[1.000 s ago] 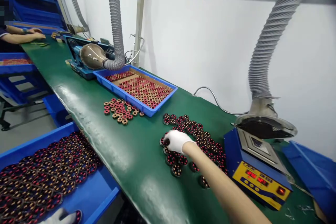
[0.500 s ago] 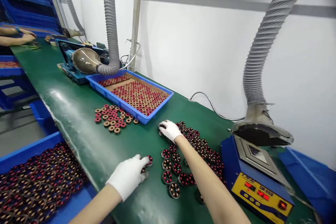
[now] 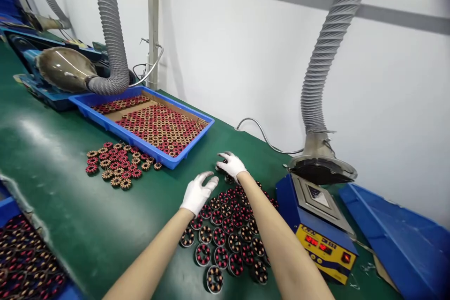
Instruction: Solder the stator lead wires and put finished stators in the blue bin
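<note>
Both hands are white-gloved and side by side over the middle of the counter (image 3: 140, 211). Left hand (image 3: 197, 195): thumb and fingers spread wide and curved, nothing visible in the grasp, just above the side of the rings (image 3: 234, 243) that faces the near edge. Right hand (image 3: 232, 165): nearer the far edge, fingers bent over a dark ring or two; whether it grips one I cannot tell, as the hand hides the contact.

Most of the rings lie in a loose cluster below and between the forearms, many touching, their red or tan segments facing up; the right forearm covers some of them.

Toward the counter's left end is a heap of small cores (image 3: 119, 165), red and tan, just beside a blue tray (image 3: 121, 133). Packed rows of cores fill most of the tray, which sits close to the far edge. Farther left is a blue machine (image 3: 28, 70) with a hose (image 3: 108, 28) at its cover.

To the right of the rings sits a heater (image 3: 309, 215) with lit red digits, under a hood (image 3: 321, 168). A blue bin (image 3: 397, 239) stands right of it. Past the near edge, at lower left, a crate (image 3: 9, 211) holds more rings.
</note>
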Demonstrator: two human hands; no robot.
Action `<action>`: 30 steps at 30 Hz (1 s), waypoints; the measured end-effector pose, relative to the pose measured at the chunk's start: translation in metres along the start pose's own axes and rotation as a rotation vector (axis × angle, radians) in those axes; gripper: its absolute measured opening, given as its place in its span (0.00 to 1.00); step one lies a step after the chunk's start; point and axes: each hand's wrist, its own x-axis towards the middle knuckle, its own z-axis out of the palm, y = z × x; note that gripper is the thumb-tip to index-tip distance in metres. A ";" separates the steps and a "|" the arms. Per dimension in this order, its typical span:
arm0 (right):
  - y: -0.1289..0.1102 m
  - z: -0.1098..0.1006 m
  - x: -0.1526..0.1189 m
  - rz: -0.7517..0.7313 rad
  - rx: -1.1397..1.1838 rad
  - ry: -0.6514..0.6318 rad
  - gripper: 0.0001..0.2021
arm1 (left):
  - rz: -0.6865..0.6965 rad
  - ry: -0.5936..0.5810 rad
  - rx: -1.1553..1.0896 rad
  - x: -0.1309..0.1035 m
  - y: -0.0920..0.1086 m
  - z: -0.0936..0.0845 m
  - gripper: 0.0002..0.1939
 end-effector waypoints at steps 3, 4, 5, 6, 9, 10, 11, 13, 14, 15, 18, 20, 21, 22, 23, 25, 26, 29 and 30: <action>0.009 -0.002 0.008 0.032 -0.005 -0.010 0.14 | -0.010 0.084 -0.073 -0.009 0.005 0.017 0.17; 0.011 0.000 0.006 0.033 -0.008 -0.019 0.14 | -0.010 0.102 -0.096 -0.012 0.007 0.023 0.16; 0.013 0.002 0.002 0.029 -0.011 -0.030 0.13 | -0.010 0.116 -0.121 -0.014 0.009 0.028 0.16; 0.014 0.004 -0.004 0.022 -0.015 -0.043 0.13 | -0.010 0.120 -0.146 -0.016 0.010 0.033 0.16; 0.014 0.010 -0.028 -0.011 -0.020 -0.075 0.13 | -0.024 0.077 -0.224 -0.016 0.014 0.038 0.17; 0.013 0.013 -0.036 -0.025 -0.018 -0.083 0.13 | -0.038 0.052 -0.245 -0.016 0.015 0.034 0.18; 0.012 0.015 -0.043 -0.040 -0.014 -0.087 0.13 | -0.056 0.026 -0.261 -0.019 0.016 0.027 0.20; 0.007 0.018 -0.057 -0.069 0.000 -0.087 0.14 | -0.087 -0.028 -0.275 -0.031 0.018 0.005 0.24; 0.004 0.018 -0.064 -0.083 0.011 -0.085 0.14 | -0.093 -0.063 -0.271 -0.042 0.019 -0.008 0.26; 0.000 0.018 -0.070 -0.097 0.026 -0.080 0.15 | -0.090 -0.105 -0.262 -0.056 0.020 -0.021 0.27; -0.010 0.010 -0.095 -0.115 0.082 -0.021 0.16 | -0.081 -0.220 -0.192 -0.106 0.021 -0.040 0.26; -0.016 0.001 -0.121 -0.098 0.125 0.078 0.17 | -0.101 -0.194 -0.102 -0.136 0.022 -0.032 0.29; -0.019 -0.003 -0.139 -0.080 0.148 0.140 0.17 | -0.116 -0.145 -0.065 -0.147 0.022 -0.023 0.29; -0.022 -0.005 -0.159 -0.060 0.172 0.200 0.16 | -0.132 -0.086 -0.036 -0.155 0.023 -0.011 0.28; -0.024 -0.005 -0.181 -0.038 0.195 0.251 0.16 | -0.146 -0.023 -0.020 -0.161 0.025 0.001 0.26; -0.028 0.001 -0.229 0.005 0.236 0.303 0.17 | -0.162 0.075 -0.012 -0.168 0.030 0.026 0.22; -0.029 0.007 -0.253 0.023 0.251 0.296 0.17 | -0.159 0.110 -0.009 -0.169 0.034 0.037 0.20; -0.026 0.032 -0.307 0.062 0.265 0.231 0.16 | -0.115 0.164 0.000 -0.173 0.046 0.063 0.17; -0.023 0.040 -0.319 0.081 0.265 0.224 0.16 | -0.098 0.172 -0.001 -0.175 0.049 0.069 0.16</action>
